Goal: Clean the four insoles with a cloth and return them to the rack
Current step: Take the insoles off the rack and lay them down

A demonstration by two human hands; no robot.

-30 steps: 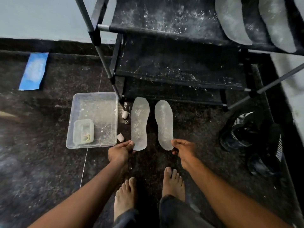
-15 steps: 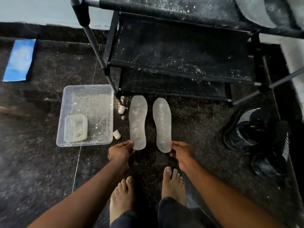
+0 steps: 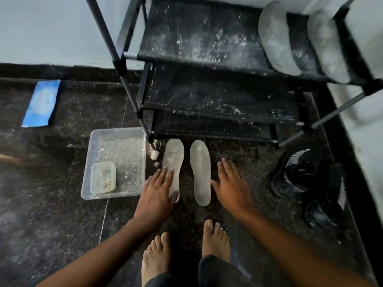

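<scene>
Clear plastic tub sat on dark floor, small container inside; black shoes lay right; bare feet below.

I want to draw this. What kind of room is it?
Probably a shoe corner in a home, by a wall. A black metal-framed shoe rack stands on dark speckled stone floor, black sneakers lie beside it, and pale grey insoles lie in front.

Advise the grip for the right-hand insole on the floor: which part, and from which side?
Take the right insole at its near heel end, pinching the thin edge. It lies flat on the floor with its toe toward the rack, heel nearest the feet. The right hand, fingers straight, is beside it, so probably come in from the right.
</scene>
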